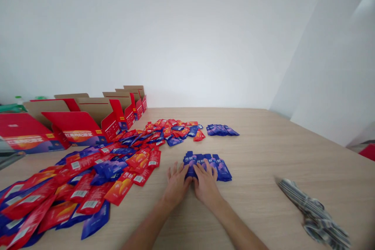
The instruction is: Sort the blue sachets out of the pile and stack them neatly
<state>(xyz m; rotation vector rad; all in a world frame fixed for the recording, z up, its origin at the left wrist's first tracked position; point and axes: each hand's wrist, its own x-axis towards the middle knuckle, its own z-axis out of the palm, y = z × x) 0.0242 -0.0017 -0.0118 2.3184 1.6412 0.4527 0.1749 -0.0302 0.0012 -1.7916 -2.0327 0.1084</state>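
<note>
Overlapping blue packets lie in a row on the wooden table. My left hand rests at the left end of this row, thumb and fingertips on the leftmost blue packet, its other fingers spread. My right hand lies over the front of the row, fingers apart, thumb close to the left thumb. Both hands touch the packets from above without wrapping round them. Farther back is a second row of blue packets.
A large loose pile of red and blue packets spreads across the left side. Open red boxes stand behind it, near the white wall. A striped cloth bundle lies at the right.
</note>
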